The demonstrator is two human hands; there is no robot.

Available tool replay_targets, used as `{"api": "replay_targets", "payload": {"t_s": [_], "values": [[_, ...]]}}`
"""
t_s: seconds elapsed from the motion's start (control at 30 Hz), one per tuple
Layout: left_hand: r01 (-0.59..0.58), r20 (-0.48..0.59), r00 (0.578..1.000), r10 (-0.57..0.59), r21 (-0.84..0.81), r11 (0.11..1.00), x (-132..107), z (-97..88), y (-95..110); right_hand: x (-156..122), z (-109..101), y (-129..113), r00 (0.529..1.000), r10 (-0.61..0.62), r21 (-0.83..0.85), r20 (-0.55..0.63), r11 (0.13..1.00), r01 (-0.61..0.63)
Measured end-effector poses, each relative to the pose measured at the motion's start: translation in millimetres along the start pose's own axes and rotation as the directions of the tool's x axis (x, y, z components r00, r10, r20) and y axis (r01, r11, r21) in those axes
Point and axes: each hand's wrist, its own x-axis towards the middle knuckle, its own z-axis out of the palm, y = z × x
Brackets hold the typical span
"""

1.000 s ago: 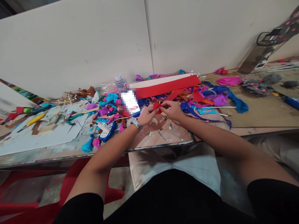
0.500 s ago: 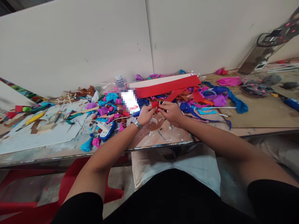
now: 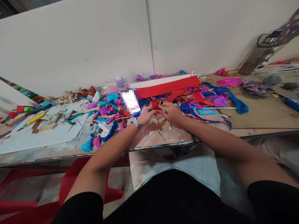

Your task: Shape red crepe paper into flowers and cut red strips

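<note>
Both my hands meet over the middle of the worktable [image 3: 257,115]. My left hand [image 3: 146,114], with a watch on its wrist, pinches a small rolled red paper piece [image 3: 155,105] from the left. My right hand [image 3: 172,112] closes its fingers on the same red piece from the right. A long red paper strip [image 3: 167,86] lies just behind them, and rolled paper bits in pink, blue and purple [image 3: 109,107] lie to the left.
A plastic bottle [image 3: 121,82] stands near the white back wall. A blue and white gadget [image 3: 106,131] lies near the front edge. Blue and purple paper scraps [image 3: 221,98] spread to the right. A red chair [image 3: 70,183] sits under the table at left.
The red piece has been rolled tighter between my fingers and has shifted slightly left. My hands stay at the same spot.
</note>
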Motion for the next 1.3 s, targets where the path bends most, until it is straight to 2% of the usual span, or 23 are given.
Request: {"api": "replay_targets", "payload": {"t_s": [0.27,0.4,0.57,0.67,0.77,0.87,0.97,1.1,1.2,1.3], "values": [[-0.026,-0.001,1.000,0.026,-0.009,1.000,0,2.3,3,-1,2,3,0.991,0.110,0.087,-0.073,0.991,-0.104],[-0.060,0.006,0.998,0.060,0.003,0.998,-1,2.2,8,0,0,1,0.968,0.205,0.204,-0.144,0.964,-0.174],[-0.084,0.027,0.996,0.084,0.011,0.996,-2,2.1,12,2,-1,-3,0.942,0.307,0.306,-0.136,0.917,-0.255],[-0.077,0.041,0.996,0.076,0.018,0.997,-2,1.7,11,3,-2,-5,0.942,0.312,0.321,-0.121,0.910,-0.261],[-0.053,0.039,0.998,0.055,-0.064,0.997,-1,0.5,7,3,-3,-6,0.947,0.295,0.349,-0.124,0.907,-0.237],[0.009,0.030,1.000,-0.003,-0.200,0.980,1,-0.7,1,4,-2,-4,0.926,0.350,0.429,-0.140,0.865,-0.262],[0.054,0.066,0.997,-0.037,-0.268,0.962,2,-1.0,-3,4,1,1,0.903,0.421,0.533,-0.084,0.785,-0.316],[0.098,0.140,0.988,-0.058,-0.301,0.949,2,0.2,-5,5,6,10,0.936,0.348,0.587,0.061,0.746,-0.315],[0.114,0.153,0.986,-0.071,-0.294,0.949,2,0.7,-5,5,9,12,0.943,0.321,0.647,0.084,0.703,-0.297],[0.104,0.174,0.983,-0.061,-0.252,0.962,3,0.1,-5,5,10,12,0.931,0.351,0.716,0.103,0.623,-0.314]]}}
